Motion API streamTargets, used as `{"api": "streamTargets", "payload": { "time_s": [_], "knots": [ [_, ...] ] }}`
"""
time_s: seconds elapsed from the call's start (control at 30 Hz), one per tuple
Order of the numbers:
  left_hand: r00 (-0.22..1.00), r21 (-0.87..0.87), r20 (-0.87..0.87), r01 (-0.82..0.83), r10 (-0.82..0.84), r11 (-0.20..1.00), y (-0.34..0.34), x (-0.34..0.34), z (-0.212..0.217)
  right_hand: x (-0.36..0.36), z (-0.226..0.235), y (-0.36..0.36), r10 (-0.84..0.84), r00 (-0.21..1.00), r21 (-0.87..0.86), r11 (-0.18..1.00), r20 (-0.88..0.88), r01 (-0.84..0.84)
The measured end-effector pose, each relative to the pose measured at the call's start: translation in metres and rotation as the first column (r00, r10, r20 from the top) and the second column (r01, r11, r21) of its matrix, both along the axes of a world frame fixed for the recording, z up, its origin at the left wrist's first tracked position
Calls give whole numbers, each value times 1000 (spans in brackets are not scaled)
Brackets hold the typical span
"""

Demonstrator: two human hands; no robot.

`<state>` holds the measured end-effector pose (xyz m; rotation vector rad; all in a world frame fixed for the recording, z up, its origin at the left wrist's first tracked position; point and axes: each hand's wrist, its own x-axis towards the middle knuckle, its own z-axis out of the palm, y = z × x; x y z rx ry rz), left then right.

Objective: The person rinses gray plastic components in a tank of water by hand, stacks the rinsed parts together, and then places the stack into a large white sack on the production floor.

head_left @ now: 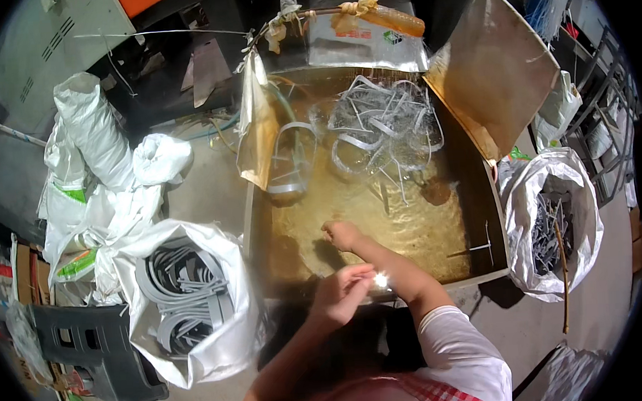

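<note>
My left hand (337, 296) is over the near edge of a water-filled tank (258, 230), its fingers and thumb pinched together. A bright glint sits beside its fingertips, and what they hold, if anything, cannot be made out. My right hand (342, 236) reaches across to the left above the shallow, yellowish water, fingers curled in. Its fingertips are hidden. Farther back in the tank lies a tangled heap of grey plastic strips (382, 119), some bent into loops. One separate grey loop (287, 188) rests by the left wall, apart from both hands.
At the left, a white woven sack (228, 309) holds curved grey strips (183, 293). Another sack (591, 228), with grey scraps and a stick (563, 281), stands at the right. Upright panels (508, 71) flank the tank. A dark plastic piece (99, 354) lies lower left.
</note>
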<state>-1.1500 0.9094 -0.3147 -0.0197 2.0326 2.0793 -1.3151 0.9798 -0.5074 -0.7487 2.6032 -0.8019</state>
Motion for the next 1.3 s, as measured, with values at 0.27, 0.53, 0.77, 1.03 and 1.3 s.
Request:
{"api": "streamTargets", "payload": {
  "time_s": [0.27,0.53,0.77,1.03,1.3],
  "knots": [
    [925,119,154,-367,348,922,-13,-38,-88,-74,-15,-77,210,923,126,976,-322,-178],
    [696,318,614,-649,371,692,-21,-34,-76,-116,-94,-118,121,886,142,988,-448,-63],
    [672,451,531,-740,516,499,-31,-47,-119,-24,-52,-52,3,962,-457,880,273,127],
    [728,523,540,-684,423,509,-50,-63,-172,15,18,13,300,921,-507,850,249,-140],
    [917,-363,-70,-390,393,846,-26,-48,-136,-172,-28,82,-226,908,348,869,-354,352]
  ]
}}
